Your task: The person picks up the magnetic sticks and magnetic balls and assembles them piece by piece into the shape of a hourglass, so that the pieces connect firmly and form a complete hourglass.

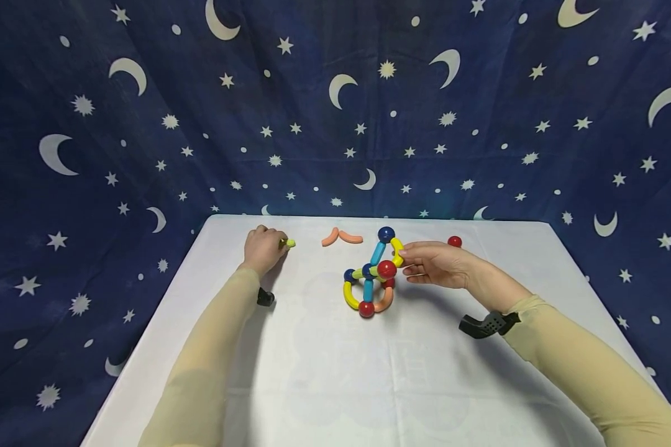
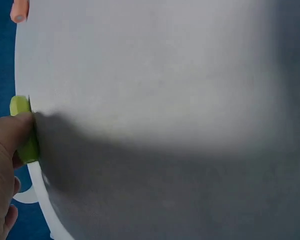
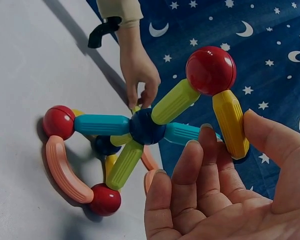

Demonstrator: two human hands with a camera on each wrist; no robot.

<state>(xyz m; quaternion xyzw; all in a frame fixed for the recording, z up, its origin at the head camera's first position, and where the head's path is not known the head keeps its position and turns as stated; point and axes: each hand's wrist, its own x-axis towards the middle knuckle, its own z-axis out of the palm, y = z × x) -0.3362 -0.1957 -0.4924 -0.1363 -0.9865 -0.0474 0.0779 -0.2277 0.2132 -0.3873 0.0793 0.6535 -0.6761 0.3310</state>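
At the far left of the table my left hand (image 1: 264,248) pinches a short green stick (image 2: 24,131) between thumb and fingers. My right hand (image 1: 438,264) is at a standing model of coloured sticks and balls. Its thumb and index finger pinch a curved yellow stick (image 3: 231,122) on the model's upper right, the index fingertip hidden behind it. That stick meets a large red ball (image 3: 211,70). A dark blue ball (image 3: 147,126) at the centre joins light blue sticks (image 3: 102,125) and green sticks (image 3: 125,165). A curved orange stick (image 3: 66,170) links two red balls low down.
Two curved orange sticks (image 1: 350,237) lie near the table's back edge, between the left hand and the model. A loose red ball (image 1: 455,241) sits behind the right hand. A white cloth covers the table (image 1: 335,385); a dark blue curtain (image 1: 313,124) hangs behind it.
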